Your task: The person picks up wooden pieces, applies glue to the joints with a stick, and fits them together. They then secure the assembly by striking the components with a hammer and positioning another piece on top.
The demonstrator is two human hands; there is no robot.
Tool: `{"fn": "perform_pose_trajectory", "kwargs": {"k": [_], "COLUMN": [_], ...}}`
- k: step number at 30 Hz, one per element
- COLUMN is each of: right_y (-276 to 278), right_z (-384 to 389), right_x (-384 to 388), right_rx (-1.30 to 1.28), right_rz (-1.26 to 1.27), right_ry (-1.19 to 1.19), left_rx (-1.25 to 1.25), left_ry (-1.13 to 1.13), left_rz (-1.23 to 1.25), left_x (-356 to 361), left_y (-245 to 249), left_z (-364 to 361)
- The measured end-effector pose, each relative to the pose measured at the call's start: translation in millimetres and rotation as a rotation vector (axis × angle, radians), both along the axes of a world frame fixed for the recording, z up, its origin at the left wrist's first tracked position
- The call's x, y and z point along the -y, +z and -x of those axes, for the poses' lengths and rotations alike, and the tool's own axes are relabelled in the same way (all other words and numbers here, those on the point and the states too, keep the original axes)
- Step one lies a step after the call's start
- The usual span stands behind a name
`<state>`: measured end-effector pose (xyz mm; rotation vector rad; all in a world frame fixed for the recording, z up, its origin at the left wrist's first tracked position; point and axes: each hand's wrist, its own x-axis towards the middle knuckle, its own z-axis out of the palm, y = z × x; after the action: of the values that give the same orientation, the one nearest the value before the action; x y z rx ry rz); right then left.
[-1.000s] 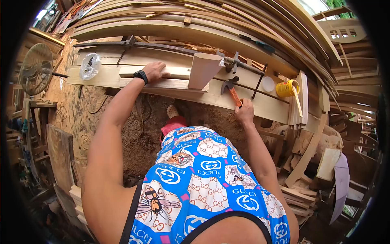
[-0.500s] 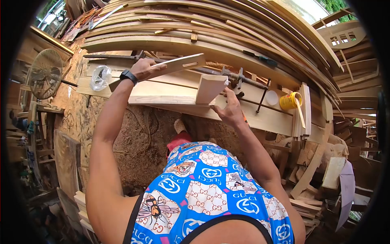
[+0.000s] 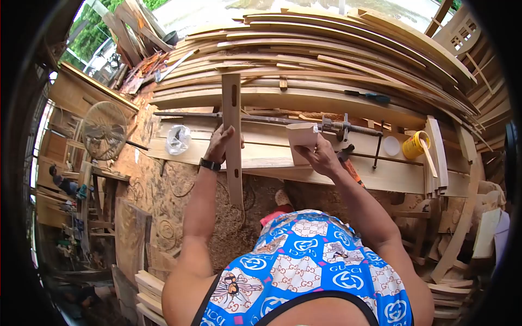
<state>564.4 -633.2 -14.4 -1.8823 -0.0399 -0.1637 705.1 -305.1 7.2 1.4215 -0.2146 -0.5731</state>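
My left hand (image 3: 218, 145) is closed around a long wooden rail (image 3: 232, 117), which runs away from me with two mortise slots showing in one edge. My right hand (image 3: 324, 157) grips a shorter wooden board (image 3: 300, 138) at its right side; a white smear, perhaps glue, marks its upper right corner. Behind the short board lies a long bar clamp (image 3: 353, 129) with a threaded screw. Beside my right wrist is a hammer (image 3: 353, 171) with an orange and black handle. Planks of the workbench (image 3: 266, 144) lie beneath both pieces.
A clear plastic bag (image 3: 178, 139) sits at the bench's left. To the right are a white lid (image 3: 391, 145) and a yellow tub (image 3: 414, 145) with a stick in it. Long stacked planks (image 3: 326, 57) rise behind, with a dark-handled tool (image 3: 372, 96) on them. A fan (image 3: 104, 131) stands left.
My left hand has turned the rail from a slant across the bench to pointing away from me, its slotted edge now facing up. My right hand has shifted up onto the short board.
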Motion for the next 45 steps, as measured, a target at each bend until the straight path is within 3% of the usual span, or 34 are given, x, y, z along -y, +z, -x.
{"fn": "perform_pose_trajectory", "kwargs": {"k": [2, 5, 7, 9, 10, 11, 13, 17, 26, 31, 45], "right_y": [-3.5, -3.0, -2.1, -3.1, -9.0, -15.0, -18.2, -16.0, -18.3, -21.4, -14.1], "right_z": [-7.7, -17.3, -26.6, -33.8, -40.3, -47.7, -52.7, -55.5, -64.2, -67.4, -69.5], "right_x": [2.0, 4.8, 4.5, 7.1, 8.1, 8.1, 7.9, 8.1, 6.4, 7.8, 9.2], "right_rx": [-0.022, -0.084, -0.025, -0.068, -0.041, -0.013, 0.011, 0.058, 0.083, 0.030, 0.053], "right_rz": [-0.009, -0.006, -0.025, -0.053, -0.032, -0.010, -0.028, -0.009, -0.077, 0.024, 0.143], "right_ry": [0.006, 0.034, 0.009, 0.027, 0.022, 0.017, 0.010, 0.008, 0.042, 0.049, 0.082], "left_rx": [0.033, 0.422, 0.394, 0.487, 0.696, 0.693, 1.031, 1.102, 1.347, 1.663, 1.792], "left_ry": [0.050, -0.173, -0.167, -0.181, -0.130, -0.139, -0.086, -0.065, 0.016, 0.036, -0.059], "left_rz": [-0.005, -0.390, -0.403, -0.476, -0.557, -0.558, -0.881, -1.275, -1.163, -0.966, -1.000], "left_x": [-2.2, 12.4, 26.2, 41.6, 50.1, 54.9, 80.9, 110.5, 108.7, 109.2, 108.7], "left_y": [10.9, 86.9, 95.7, 98.5, 91.7, 88.0, 102.6, 121.0, 111.0, 116.5, 130.9], "left_z": [-0.7, 2.5, 3.5, -3.5, -6.0, -10.9, -3.7, -0.1, -7.3, -13.4, -8.5]}}
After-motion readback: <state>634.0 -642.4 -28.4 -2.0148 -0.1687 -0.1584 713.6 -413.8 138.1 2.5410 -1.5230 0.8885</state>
